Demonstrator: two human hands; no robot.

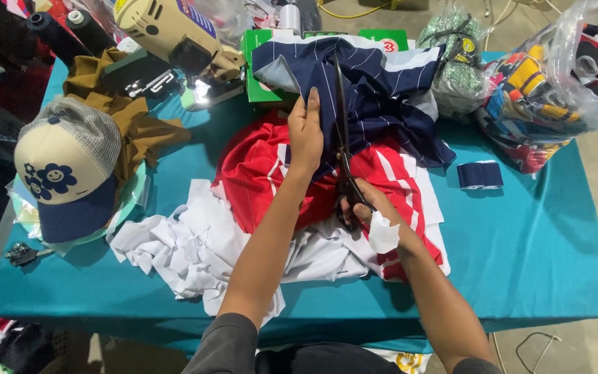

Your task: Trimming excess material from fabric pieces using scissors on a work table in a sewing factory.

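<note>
- Teal cloth covers the surface (534,249), which is crowded with fabric under your head camera.
- Your left hand (305,135) lies flat, fingers together, pressing the navy striped fabric (382,97) at the far middle, over a red striped garment (257,173).
- Your right hand (368,208) is clamped on the handles of long black scissors (341,125), blades running far along the navy cloth.
- That cloth looks light, soft and limp; it will likely slide and bunch, so hold it just beside the blade line.
- White scraps (188,249) lie near left; 1 cap (64,166) sits further left.
</note>
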